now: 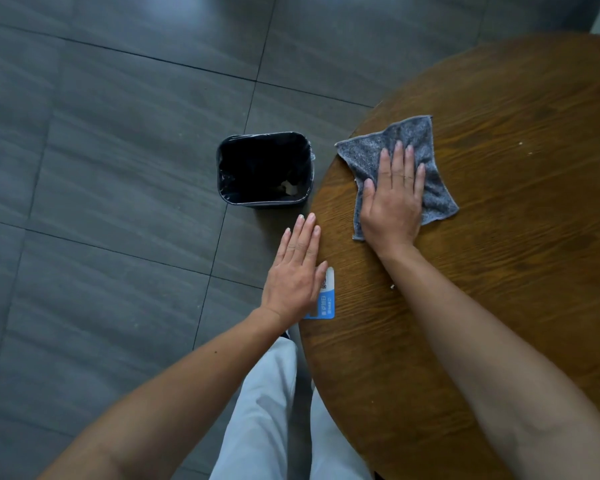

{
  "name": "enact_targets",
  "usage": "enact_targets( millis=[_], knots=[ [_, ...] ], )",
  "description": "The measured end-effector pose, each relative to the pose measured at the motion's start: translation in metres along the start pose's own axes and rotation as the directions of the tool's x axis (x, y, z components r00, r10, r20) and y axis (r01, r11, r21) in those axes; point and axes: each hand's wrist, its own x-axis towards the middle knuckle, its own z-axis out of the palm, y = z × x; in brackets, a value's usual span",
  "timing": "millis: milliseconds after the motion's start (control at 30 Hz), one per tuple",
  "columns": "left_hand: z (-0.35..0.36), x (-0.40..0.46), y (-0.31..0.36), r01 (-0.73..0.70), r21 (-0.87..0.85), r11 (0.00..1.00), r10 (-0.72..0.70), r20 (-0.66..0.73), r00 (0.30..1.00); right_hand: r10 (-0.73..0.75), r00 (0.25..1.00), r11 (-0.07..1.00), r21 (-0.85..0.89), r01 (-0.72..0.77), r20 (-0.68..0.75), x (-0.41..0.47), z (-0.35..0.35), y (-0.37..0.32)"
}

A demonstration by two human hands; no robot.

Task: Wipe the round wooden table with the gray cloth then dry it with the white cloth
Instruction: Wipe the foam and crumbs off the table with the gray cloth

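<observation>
Gray cloth [400,164] lies spread near the left edge of the round wooden table [499,237], and your right hand [392,206] presses it flat with straight fingers, gripping nothing. Keep that palm broad and the pressure even, so the cloth drags crumbs instead of riding over them. Small pale specks [520,144] sit farther right on the wood, and one more [392,286] lies near your forearm; sweep them toward the edge above the black-lined bin [265,169] on the floor. Your left hand [297,268] is flat and relaxed at the rim, partly over a blue-and-white card [326,299]; cup it under the edge to catch debris. The white cloth is not in view.
</observation>
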Motion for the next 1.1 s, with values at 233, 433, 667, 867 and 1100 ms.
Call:
enact_targets(
  millis=[233,433,667,867,1100],
  knots=[
    [-0.008,0.003,0.003,0.001,-0.01,1.0,-0.001,0.013,1.0,0.235,0.944,0.866,0.491,-0.095,-0.232,0.005,-0.05,0.014],
    [-0.015,0.009,0.006,-0.012,-0.014,1.0,0.012,-0.01,1.0,0.517,0.815,0.757,0.586,-0.29,-0.263,-0.058,-0.139,0.08],
    [-0.012,0.011,0.013,-0.052,0.013,0.999,0.052,0.02,0.998,0.696,0.718,0.612,0.496,-0.616,0.034,-0.15,-0.112,0.078],
    [-0.011,0.012,0.009,-0.061,0.024,0.998,0.06,0.033,0.998,0.652,0.731,0.657,0.33,-0.678,0.203,-0.183,-0.083,0.033],
    [-0.011,0.011,0.001,-0.096,0.019,0.995,0.096,0.041,0.995,0.567,0.777,0.745,0.233,-0.626,0.275,-0.187,-0.084,0.038]
  ],
)
